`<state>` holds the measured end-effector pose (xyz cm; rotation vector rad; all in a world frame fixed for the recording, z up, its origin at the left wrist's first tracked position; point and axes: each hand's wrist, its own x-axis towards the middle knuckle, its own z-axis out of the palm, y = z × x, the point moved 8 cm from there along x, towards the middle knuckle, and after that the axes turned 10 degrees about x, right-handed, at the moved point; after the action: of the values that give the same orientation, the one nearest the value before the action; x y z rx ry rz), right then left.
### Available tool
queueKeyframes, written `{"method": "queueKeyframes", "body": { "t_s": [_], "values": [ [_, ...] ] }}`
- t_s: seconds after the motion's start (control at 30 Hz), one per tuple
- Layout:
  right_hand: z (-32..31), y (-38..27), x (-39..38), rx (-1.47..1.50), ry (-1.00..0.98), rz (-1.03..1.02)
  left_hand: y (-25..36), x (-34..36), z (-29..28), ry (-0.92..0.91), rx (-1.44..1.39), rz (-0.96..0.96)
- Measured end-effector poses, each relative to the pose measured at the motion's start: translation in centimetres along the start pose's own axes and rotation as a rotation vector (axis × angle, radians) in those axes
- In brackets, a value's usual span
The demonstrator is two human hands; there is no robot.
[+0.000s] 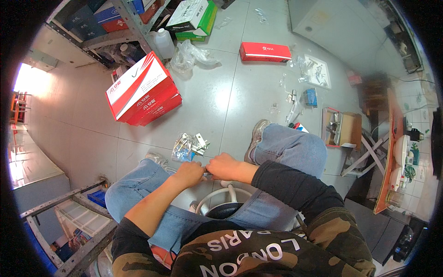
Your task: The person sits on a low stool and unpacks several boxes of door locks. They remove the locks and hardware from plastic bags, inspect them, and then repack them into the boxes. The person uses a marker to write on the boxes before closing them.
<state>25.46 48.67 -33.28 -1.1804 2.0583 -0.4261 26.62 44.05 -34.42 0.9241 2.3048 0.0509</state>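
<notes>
My left hand and my right hand meet between my knees, with the fingers of both curled closed. A small piece between their fingertips is mostly hidden, and its kind cannot be made out. Just beyond my hands, a clear plastic bag lies on the floor with shiny metal fittings in and beside it. A bit of blue shows at the bag's near side.
Stacked red-and-white boxes stand ahead to the left, near a metal shelf. A long red box lies farther off. On the right are an open carton with metal parts, a blue packet and a folding table.
</notes>
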Motion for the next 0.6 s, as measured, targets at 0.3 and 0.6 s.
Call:
{"method": "queueKeyframes", "body": {
  "t_s": [0.3, 0.6],
  "values": [
    [-0.17, -0.20, -0.17, 0.005, 0.005, -0.003, 0.02, -0.02, -0.02, 0.006, -0.013, 0.011],
    [-0.29, -0.11, -0.08, -0.013, 0.040, 0.013, -0.03, -0.07, 0.09, 0.007, -0.020, 0.007]
  ]
}}
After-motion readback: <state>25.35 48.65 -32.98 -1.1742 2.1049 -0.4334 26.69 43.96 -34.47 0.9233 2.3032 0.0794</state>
